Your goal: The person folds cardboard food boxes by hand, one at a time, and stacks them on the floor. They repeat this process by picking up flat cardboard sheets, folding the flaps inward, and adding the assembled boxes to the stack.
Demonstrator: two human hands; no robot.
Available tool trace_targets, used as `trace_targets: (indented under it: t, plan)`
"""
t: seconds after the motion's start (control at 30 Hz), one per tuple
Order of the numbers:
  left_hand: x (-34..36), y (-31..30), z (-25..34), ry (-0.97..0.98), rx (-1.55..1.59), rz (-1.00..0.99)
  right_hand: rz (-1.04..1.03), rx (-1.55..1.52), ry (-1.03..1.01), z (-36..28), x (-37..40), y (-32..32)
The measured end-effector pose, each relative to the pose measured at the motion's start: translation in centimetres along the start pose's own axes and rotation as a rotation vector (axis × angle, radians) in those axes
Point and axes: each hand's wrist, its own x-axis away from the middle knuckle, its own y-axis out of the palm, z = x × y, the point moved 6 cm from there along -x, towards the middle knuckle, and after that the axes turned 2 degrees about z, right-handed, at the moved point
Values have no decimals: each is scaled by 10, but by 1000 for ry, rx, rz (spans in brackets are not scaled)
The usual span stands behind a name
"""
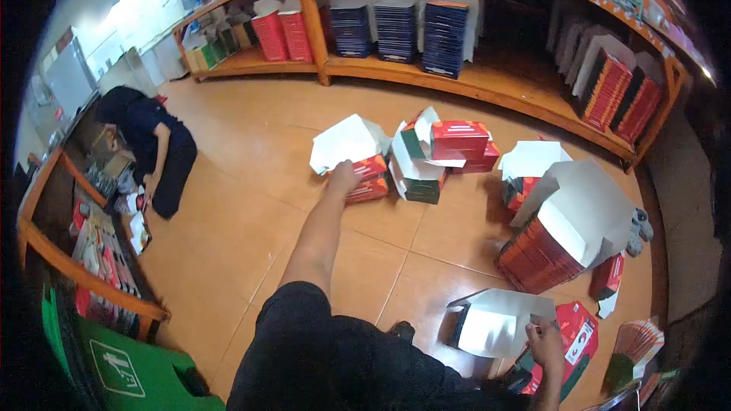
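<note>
My left hand (344,176) reaches forward to a red box (369,168) on the floor, its fingers closed at the box's near edge. A box with a raised white flap (350,141) stands just beyond it. To its right lies a heap of red and green boxes (459,141), some with flaps up. Low on the right, my right hand (546,344) has its fingers pinched at the edge of an open carton with a white inside (499,325). A flat red and green printed carton (576,335) lies beside that hand.
A tall stack of nested red cartons (544,247) stands at right, near grey shoes (640,230). A wooden shelf (487,91) holding dark blue carton stacks (444,38) runs along the back. Another person (160,141) crouches at left, behind a green bin (129,365).
</note>
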Motion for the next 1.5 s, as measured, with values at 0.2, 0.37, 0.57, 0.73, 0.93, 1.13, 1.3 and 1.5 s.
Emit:
trace_targets:
  t: [0.2,0.37,0.57,0.73,0.93,1.13,1.3,1.5]
  plan:
    - [99,-77,77,211,158,442,95,58,-125,-13,6,-3]
    - [248,-127,186,588,268,350,-95,-677,-250,-71,27,-7]
    - [409,-92,269,1172,166,96,-122,-1267,-83,-73,47,39]
    - [435,-78,283,1269,179,-8,186,-1298,-237,-85,57,-22]
    - [415,-70,236,989,727,182,-18,-1505,60,-55,34,0]
    - [385,-18,224,-2,1555,-712,18,-1170,-329,-65,39,-8]
    - [392,-33,237,-20,1537,-802,-68,-1172,-33,-57,33,18]
    - [394,-14,222,98,1521,-769,-159,-1210,-193,-66,35,20]
